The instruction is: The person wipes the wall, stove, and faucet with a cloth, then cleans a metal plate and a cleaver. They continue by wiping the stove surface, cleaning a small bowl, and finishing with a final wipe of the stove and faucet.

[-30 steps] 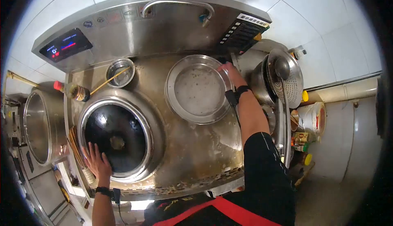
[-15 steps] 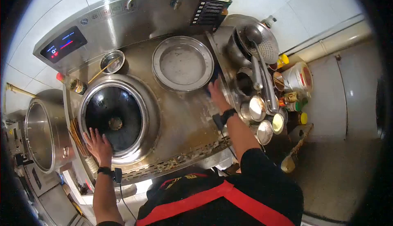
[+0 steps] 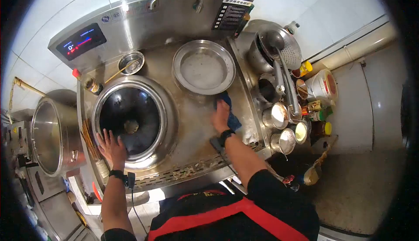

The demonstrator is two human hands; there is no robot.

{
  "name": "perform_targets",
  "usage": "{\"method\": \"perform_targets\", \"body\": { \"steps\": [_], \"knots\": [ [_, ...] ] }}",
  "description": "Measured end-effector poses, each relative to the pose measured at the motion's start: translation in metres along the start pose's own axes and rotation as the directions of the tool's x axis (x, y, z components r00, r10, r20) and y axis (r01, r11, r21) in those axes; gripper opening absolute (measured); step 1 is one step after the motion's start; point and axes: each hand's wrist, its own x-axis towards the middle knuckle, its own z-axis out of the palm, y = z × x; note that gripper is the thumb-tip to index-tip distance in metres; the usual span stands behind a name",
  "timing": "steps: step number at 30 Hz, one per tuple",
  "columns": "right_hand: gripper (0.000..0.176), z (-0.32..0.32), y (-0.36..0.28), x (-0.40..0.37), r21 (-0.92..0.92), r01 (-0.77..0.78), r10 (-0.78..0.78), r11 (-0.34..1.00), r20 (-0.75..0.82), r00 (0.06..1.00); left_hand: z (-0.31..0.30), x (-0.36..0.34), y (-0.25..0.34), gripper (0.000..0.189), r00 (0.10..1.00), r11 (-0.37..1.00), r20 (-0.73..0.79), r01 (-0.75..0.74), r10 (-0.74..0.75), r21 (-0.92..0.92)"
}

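My left hand (image 3: 112,149) lies with spread fingers on the front left rim of the black wok (image 3: 139,101), which sits in a round steel ring. A dark blue cloth (image 3: 234,121) is under my right hand (image 3: 221,115), gripped against the steel counter (image 3: 196,123). Part of the cloth sticks out past the fingers to the right. Just behind that hand stands a round, shallow metal basin (image 3: 203,71).
A small metal bowl (image 3: 132,63) with a stick across it and a sauce bottle (image 3: 91,84) stand behind the wok. On the right are a perforated strainer (image 3: 291,51), ladles and several seasoning containers. A large steel pot (image 3: 46,136) stands left. Food scraps lie along the front grate.
My right hand has moved left and toward me over the counter with the cloth, which now shows more. My left hand stays on the wok rim. The view has shifted slightly.
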Motion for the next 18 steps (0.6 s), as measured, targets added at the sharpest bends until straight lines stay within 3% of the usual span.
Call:
{"method": "perform_targets", "body": {
  "steps": [2, 3, 5, 6, 8, 9, 11, 13, 15, 17, 18],
  "knots": [
    [0.033, 0.010, -0.034, 0.000, 0.216, -0.050, 0.045, 0.975, 0.028, 0.999, -0.007, -0.001, 0.001, 0.050, 1.000, 1.000, 0.009, -0.007, 0.007, 0.011],
    [0.033, 0.012, -0.051, -0.002, 0.221, -0.053, 0.048, 0.974, 0.029, 0.998, -0.010, 0.000, 0.003, 0.050, 1.000, 1.000, 0.026, -0.001, 0.000, 0.009],
    [0.016, 0.003, -0.074, -0.013, 0.422, 0.117, -0.170, 0.899, 0.091, 0.981, -0.012, -0.003, 0.003, 0.050, 0.999, 1.000, 0.053, 0.001, -0.001, 0.009],
    [0.016, -0.007, -0.077, -0.018, 0.422, 0.114, -0.167, 0.899, 0.091, 0.982, -0.010, -0.003, 0.003, 0.050, 0.998, 1.000, 0.056, 0.003, -0.004, 0.025],
    [0.012, -0.021, -0.076, -0.030, 0.545, 0.364, -0.500, 0.756, 0.120, 0.858, -0.007, -0.001, 0.001, 0.050, 0.998, 0.999, 0.058, -0.007, 0.004, 0.044],
    [0.012, -0.028, -0.068, -0.029, 0.543, 0.355, -0.491, 0.761, 0.124, 0.862, -0.005, -0.001, 0.000, 0.050, 0.999, 0.999, 0.041, -0.009, 0.006, 0.050],
    [0.017, -0.042, -0.027, -0.008, 0.454, 0.612, -0.734, 0.648, 0.154, 0.662, 0.000, 0.000, 0.000, 0.050, 1.000, 0.999, 0.027, -0.006, 0.005, 0.051],
    [0.022, -0.049, 0.017, 0.011, 0.440, 0.543, -0.665, 0.715, 0.189, 0.722, 0.002, -0.001, -0.002, 0.050, 0.999, 0.997, 0.002, -0.033, 0.033, 0.069],
    [0.033, -0.072, 0.046, 0.025, 0.258, 0.480, -0.543, 0.838, 0.312, 0.780, -0.003, -0.003, -0.001, 0.049, 1.000, 0.997, 0.005, -0.031, 0.030, 0.077],
    [0.058, -0.082, 0.073, 0.032, 0.134, 0.347, -0.365, 0.928, 0.510, 0.779, -0.001, 0.000, 0.000, 0.049, 1.000, 0.996, 0.021, -0.024, 0.023, 0.080],
    [0.058, -0.085, 0.085, 0.029, 0.135, 0.341, -0.359, 0.930, 0.522, 0.774, 0.004, 0.001, -0.003, 0.049, 1.000, 0.997, -0.001, -0.029, 0.029, 0.075]
  ]
}}
